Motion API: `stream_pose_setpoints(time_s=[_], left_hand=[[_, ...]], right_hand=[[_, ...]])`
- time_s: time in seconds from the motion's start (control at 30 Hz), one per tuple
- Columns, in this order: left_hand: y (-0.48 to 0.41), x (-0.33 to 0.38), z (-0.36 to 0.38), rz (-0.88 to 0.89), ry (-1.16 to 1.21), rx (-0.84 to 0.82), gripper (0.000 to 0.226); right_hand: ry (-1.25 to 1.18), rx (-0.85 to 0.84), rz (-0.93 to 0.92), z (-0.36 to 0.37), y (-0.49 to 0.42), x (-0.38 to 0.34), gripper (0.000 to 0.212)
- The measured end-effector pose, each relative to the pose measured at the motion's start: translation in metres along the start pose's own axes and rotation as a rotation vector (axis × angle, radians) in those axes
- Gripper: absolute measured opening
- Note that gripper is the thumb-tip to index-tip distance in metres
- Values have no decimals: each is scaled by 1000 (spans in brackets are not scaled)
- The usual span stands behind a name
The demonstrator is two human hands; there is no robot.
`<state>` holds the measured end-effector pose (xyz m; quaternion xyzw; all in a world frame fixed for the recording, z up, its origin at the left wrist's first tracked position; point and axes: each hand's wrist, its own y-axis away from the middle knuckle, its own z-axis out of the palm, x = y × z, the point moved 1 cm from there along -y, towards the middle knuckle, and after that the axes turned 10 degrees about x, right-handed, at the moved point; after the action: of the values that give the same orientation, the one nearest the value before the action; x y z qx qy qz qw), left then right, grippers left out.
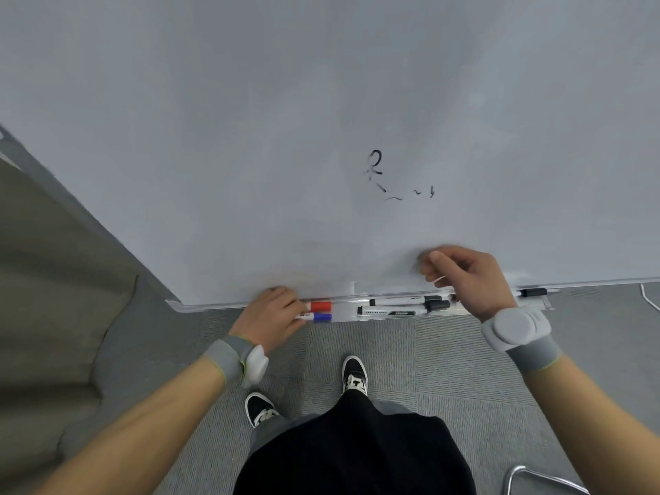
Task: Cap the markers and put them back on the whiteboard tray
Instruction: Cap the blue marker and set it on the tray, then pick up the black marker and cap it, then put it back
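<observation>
The whiteboard tray (343,310) runs along the board's lower edge. My left hand (273,316) rests over the left ends of a red-capped marker (320,306) and a blue-capped marker (321,317) lying in the tray. Two black-capped markers (403,301) (400,311) lie side by side further right. My right hand (464,276) hovers above the tray's right part with fingers curled and nothing visible in them. Another black marker (533,292) lies at the tray's far right end.
The whiteboard (321,119) fills the upper view, with a few black scribbles (378,173). Grey carpet lies below, with my two shoes (353,376). A metal chair frame (535,476) shows at the bottom right, a tan wall at the left.
</observation>
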<state>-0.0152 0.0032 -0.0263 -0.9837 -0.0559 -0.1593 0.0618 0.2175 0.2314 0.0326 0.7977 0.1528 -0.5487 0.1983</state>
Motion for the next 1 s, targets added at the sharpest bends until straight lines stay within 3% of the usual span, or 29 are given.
stream_pose_setpoints(time_s=[0.17,0.27,0.5,0.63,0.77,1.0], left_hand=[[9,-11,8,-24,-19,-14,31],[5,-4,10,-38,-8,-3,30],[-62,65,25,141,67,15,20],[-91,93,41,213,12,-71,24],[-96,101,53,225,-98,-175,26],[-92,101,59,217,-95,-99,24]], right_hand=[[106,120,10,-40,0,18,15],[316,158,-16,-57,5,33,7],[739,-31,-316,-43,13,65,12],[820,-131,-454,-33,6,78,20],[843,-127,-474,-31,0,83,20],[917,-193,-561,-32,4,86,24]])
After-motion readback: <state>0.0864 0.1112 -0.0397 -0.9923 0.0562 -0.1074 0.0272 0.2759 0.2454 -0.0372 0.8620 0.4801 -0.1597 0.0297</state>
